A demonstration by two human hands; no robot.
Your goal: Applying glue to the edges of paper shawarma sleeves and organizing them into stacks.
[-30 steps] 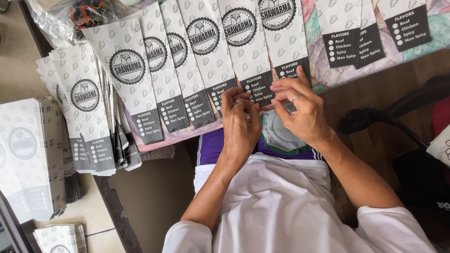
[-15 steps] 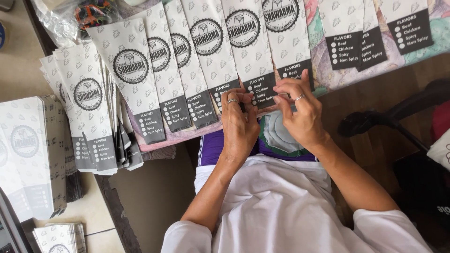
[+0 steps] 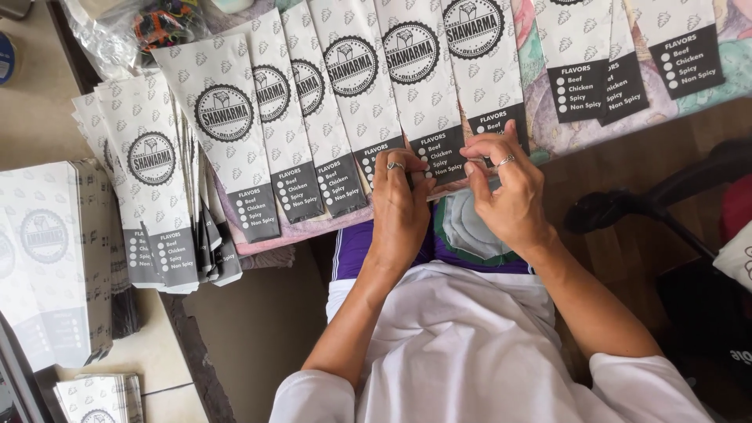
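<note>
Both hands met at the counter edge: left hand (image 3: 399,205) and right hand (image 3: 507,192) pinched the black lower end of a white paper sleeve (image 3: 435,94) in the overlapping row.

Daylight, soft & even, no hard shadows; floor is beige stone-like tile (image 3: 47,117) at left w/ a dark grout gap (image 3: 192,345) running diagonally along its edge. Work surface is covered by a pastel patterned cloth, pink/teal/lilac (image 3: 548,137), its near edge just above a brown wood-plank floor (image 3: 642,157) on the right side. On that wood, right of centre, stands a black office-chair base w/ curved plastic legs (image 3: 627,207), & a plain grey-brown floor patch (image 3: 258,329) lies between the tile and the wood, bottom centre.
</note>
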